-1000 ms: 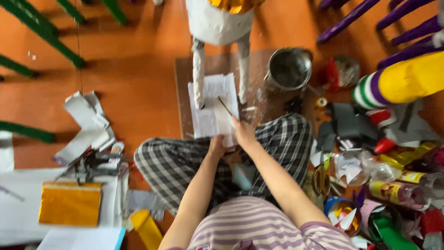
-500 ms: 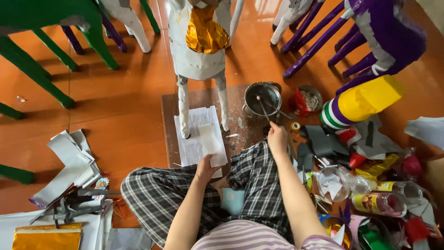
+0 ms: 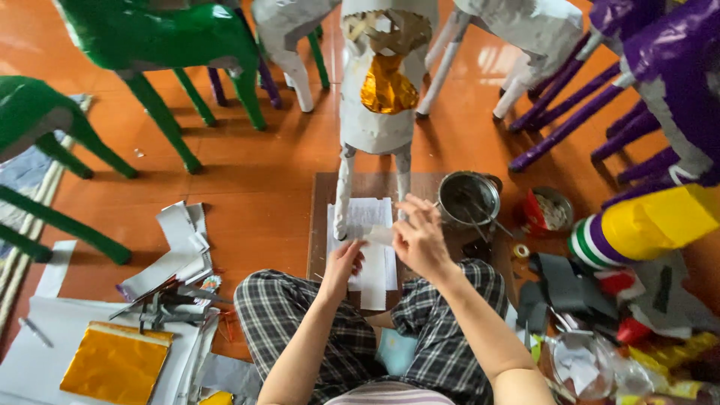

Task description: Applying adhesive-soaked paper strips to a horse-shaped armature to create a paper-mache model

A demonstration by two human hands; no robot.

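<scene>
We pin paper stack (image 3: 373, 251) with left hand (image 3: 341, 262); right hand (image 3: 420, 238) pinches strip (image 3: 377, 235) beside pot (image 3: 469, 199). Thin, floppy, likely tears; grip edges.

Both bare forearms are extended forward from the bottom of the view, over the crossed legs. The left hand (image 3: 341, 264) is laid low with the palm down and the fingers spread flat. The right hand (image 3: 420, 238) is raised a little higher, its fingers curled inward; a pinching grip seems to be formed, though the fingertips are partly hidden.
</scene>
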